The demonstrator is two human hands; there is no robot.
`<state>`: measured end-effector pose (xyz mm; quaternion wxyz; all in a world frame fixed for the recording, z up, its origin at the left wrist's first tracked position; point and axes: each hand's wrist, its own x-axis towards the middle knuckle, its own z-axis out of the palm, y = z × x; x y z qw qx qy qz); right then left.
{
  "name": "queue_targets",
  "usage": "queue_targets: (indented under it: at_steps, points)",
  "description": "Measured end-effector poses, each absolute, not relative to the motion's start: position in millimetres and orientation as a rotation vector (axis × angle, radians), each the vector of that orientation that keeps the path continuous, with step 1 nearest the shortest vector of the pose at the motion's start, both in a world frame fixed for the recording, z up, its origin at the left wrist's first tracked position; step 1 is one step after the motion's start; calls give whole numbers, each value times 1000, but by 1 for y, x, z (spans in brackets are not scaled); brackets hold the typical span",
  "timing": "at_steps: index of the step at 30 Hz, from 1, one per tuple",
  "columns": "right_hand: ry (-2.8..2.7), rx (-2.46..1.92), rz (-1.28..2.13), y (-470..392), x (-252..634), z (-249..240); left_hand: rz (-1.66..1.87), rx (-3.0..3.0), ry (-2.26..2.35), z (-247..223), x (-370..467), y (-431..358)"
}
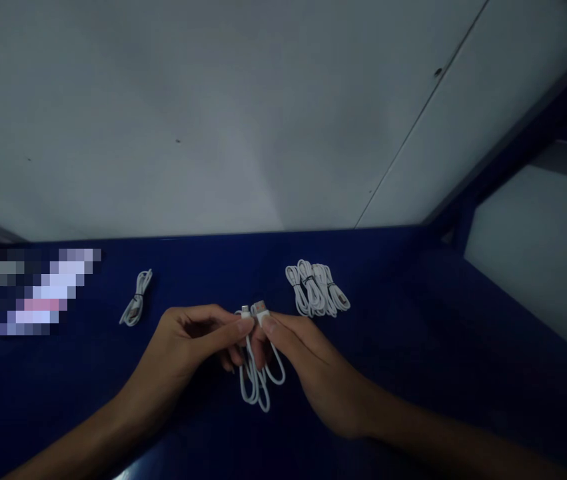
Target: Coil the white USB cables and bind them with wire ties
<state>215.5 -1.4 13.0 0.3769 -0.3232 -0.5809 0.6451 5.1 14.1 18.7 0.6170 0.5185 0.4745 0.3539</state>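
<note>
Between my two hands is a white USB cable (248, 390), its loops hanging below my fingers. My left hand (198, 337) pinches the smaller plug end between thumb and fingers. The wider USB plug (260, 307) is pinched by my right hand (303, 343), close beside the other plug. Both metal tips point away from me. Past my right hand lies a pile of bundled white cables (316, 290), with dark ties around them. A single tied white cable (136, 299) rests beyond my left hand.
The blue table (223, 267) meets a pale grey wall panel (213, 133) at its back edge. At the far left are a blurred-out bright object (53, 290) and a white rounded item (0, 272) with a cord. A blue frame post (463, 213) stands at the right.
</note>
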Motion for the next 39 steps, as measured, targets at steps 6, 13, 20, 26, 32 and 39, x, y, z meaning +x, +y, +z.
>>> queue_targets:
  at_steps: [6, 13, 20, 26, 32, 39]
  points:
    - [-1493, -826, 1648, -2, 215, 15, 817, 1191, 1100, 18, 6, 13]
    - [-1498, -857, 1654, -3, 215, 16, 820, 1175, 1101, 19, 7, 15]
    - [-1492, -823, 1644, -1, 215, 14, 823, 1171, 1092, 19, 6, 15]
    - [-1510, -856, 1644, -4, 215, 17, 824, 1170, 1098, 20, 7, 14]
    - [-1490, -814, 1631, -3, 215, 16, 830, 1174, 1098, 20, 7, 13]
    - [-1485, -838, 1609, -3, 215, 14, 850, 1135, 1097, 18, 6, 10]
